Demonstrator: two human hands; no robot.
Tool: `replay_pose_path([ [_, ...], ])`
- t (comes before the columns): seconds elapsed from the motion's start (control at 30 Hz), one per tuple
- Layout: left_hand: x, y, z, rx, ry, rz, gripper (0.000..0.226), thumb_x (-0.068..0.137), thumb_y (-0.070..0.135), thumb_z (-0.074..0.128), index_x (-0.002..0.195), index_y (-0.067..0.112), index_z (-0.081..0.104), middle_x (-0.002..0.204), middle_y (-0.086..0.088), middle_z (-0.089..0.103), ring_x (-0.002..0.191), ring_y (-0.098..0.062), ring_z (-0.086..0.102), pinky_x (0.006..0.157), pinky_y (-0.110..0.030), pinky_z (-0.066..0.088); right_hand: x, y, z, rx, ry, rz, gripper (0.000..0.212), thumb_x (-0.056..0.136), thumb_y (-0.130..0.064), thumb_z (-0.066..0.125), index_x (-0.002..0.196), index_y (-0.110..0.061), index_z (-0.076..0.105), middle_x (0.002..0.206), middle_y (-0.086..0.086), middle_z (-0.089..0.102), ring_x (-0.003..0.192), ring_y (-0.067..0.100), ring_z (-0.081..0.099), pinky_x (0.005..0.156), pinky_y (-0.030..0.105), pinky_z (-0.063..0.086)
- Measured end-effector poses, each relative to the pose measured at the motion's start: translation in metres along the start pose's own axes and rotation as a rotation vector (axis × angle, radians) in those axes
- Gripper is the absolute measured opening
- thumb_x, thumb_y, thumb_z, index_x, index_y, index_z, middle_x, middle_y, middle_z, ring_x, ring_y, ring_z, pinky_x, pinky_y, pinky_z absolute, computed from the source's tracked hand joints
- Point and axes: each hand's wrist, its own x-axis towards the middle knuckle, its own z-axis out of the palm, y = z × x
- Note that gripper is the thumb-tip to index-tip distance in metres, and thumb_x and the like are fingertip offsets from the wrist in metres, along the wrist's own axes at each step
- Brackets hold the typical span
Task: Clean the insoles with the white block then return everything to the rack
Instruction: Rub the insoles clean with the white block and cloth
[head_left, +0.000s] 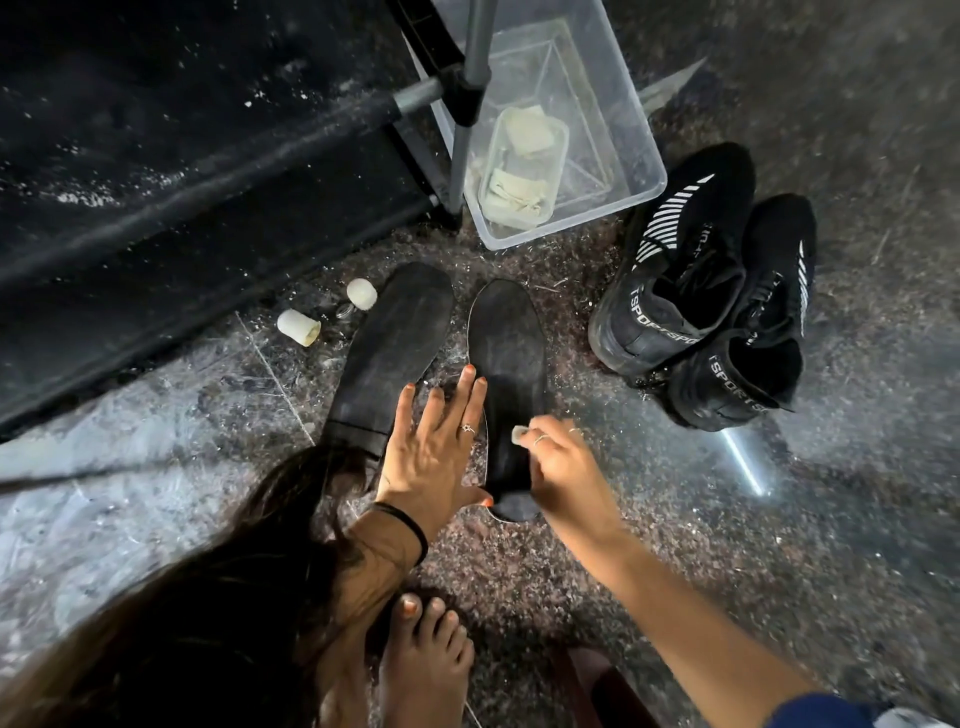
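Note:
Two black insoles lie side by side on the speckled floor. The left insole (389, 348) lies untouched. My left hand (434, 447) rests flat with spread fingers across the left edge of the right insole (511, 358), its thumb pressing near the heel. My right hand (561, 462) is closed around a small white block (519, 434), pressed against the right insole's middle. A pair of black sport shoes (706, 306) stands to the right.
The black fabric rack (156, 182) with a grey metal post (467, 104) fills the upper left. A clear plastic bin (618, 119) holding a tray of pale blocks sits behind the insoles. Two white caps (298, 327) lie near the rack. My bare foot (421, 654) is below.

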Motion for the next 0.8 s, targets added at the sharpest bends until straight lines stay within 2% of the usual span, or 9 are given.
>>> replay_pose_path([
  [0.07,0.0,0.0,-0.001,0.005,-0.003,0.002,0.122,0.077,0.076,0.045,0.14,0.007,-0.033,0.152,-0.007,-0.033,0.145,-0.03,0.004,0.114,-0.052,-0.006,-0.009,-0.008,0.001,-0.016,-0.152,-0.085,0.017,0.094,-0.01,0.047,0.106,-0.01,0.059,0.105,0.0,0.054,0.096,0.016,0.05,0.081,0.031,0.049],
  [0.17,0.0,0.0,-0.001,0.007,-0.006,0.008,0.121,0.077,0.076,0.044,0.141,0.008,-0.032,0.152,-0.008,-0.033,0.144,-0.031,0.004,0.114,-0.052,-0.006,-0.01,-0.003,-0.006,-0.181,-0.324,-0.253,0.027,0.094,-0.015,0.034,0.112,-0.009,0.054,0.105,0.001,0.049,0.091,0.013,0.045,0.077,0.029,0.05],
  [0.23,0.0,0.0,-0.001,0.005,-0.005,0.009,0.121,0.077,0.076,0.045,0.142,0.008,-0.031,0.152,-0.007,-0.033,0.144,-0.031,0.004,0.114,-0.052,-0.005,-0.006,0.006,-0.009,-0.154,-0.223,-0.214,0.03,0.093,-0.017,0.031,0.106,-0.012,0.058,0.097,-0.003,0.051,0.085,0.011,0.044,0.073,0.03,0.049],
  [0.37,-0.001,0.0,0.0,0.012,-0.001,0.009,0.12,0.077,0.075,0.045,0.143,0.007,-0.028,0.151,-0.007,-0.034,0.144,-0.03,0.005,0.114,-0.052,-0.005,-0.009,0.009,-0.005,-0.032,-0.077,-0.007,0.014,0.093,-0.01,0.049,0.101,-0.011,0.06,0.098,0.002,0.054,0.089,0.013,0.048,0.075,0.033,0.044],
  [0.5,0.0,0.0,0.0,0.014,-0.015,0.007,0.12,0.077,0.076,0.045,0.142,0.007,-0.028,0.151,-0.008,-0.034,0.144,-0.031,0.004,0.114,-0.052,-0.005,-0.014,-0.007,-0.01,-0.2,-0.303,-0.222,0.026,0.097,-0.017,0.037,0.114,-0.007,0.053,0.109,0.002,0.048,0.1,0.015,0.043,0.085,0.031,0.046],
  [0.57,0.001,0.0,-0.001,0.014,-0.013,0.007,0.12,0.077,0.076,0.044,0.142,0.007,-0.029,0.151,-0.008,-0.034,0.144,-0.031,0.004,0.114,-0.052,-0.005,-0.007,-0.007,-0.019,-0.263,-0.395,-0.311,0.042,0.094,-0.025,0.021,0.112,-0.005,0.053,0.107,0.002,0.046,0.095,0.016,0.043,0.079,0.028,0.044],
  [0.6,0.0,0.0,-0.001,0.015,-0.012,0.007,0.12,0.077,0.076,0.045,0.142,0.007,-0.029,0.151,-0.008,-0.034,0.144,-0.031,0.004,0.114,-0.052,-0.005,-0.002,-0.006,-0.021,-0.269,-0.381,-0.325,0.041,0.095,-0.025,0.021,0.106,-0.005,0.055,0.101,0.002,0.046,0.089,0.016,0.043,0.072,0.03,0.043],
  [0.67,0.0,0.0,-0.001,0.009,-0.014,0.007,0.12,0.077,0.075,0.046,0.143,0.007,-0.027,0.152,-0.007,-0.033,0.144,-0.031,0.004,0.114,-0.052,-0.005,0.003,-0.004,-0.019,-0.276,-0.33,-0.324,0.022,0.098,-0.017,0.04,0.097,-0.003,0.058,0.095,0.005,0.049,0.086,0.02,0.044,0.07,0.036,0.045],
  [0.8,0.0,0.0,-0.002,0.014,-0.014,0.006,0.12,0.077,0.075,0.046,0.141,0.006,-0.029,0.152,-0.008,-0.032,0.144,-0.031,0.004,0.114,-0.051,-0.006,-0.006,-0.011,-0.009,-0.256,-0.311,-0.213,0.017,0.095,-0.004,0.044,0.107,-0.002,0.056,0.109,0.004,0.048,0.108,0.022,0.044,0.087,0.034,0.048],
])
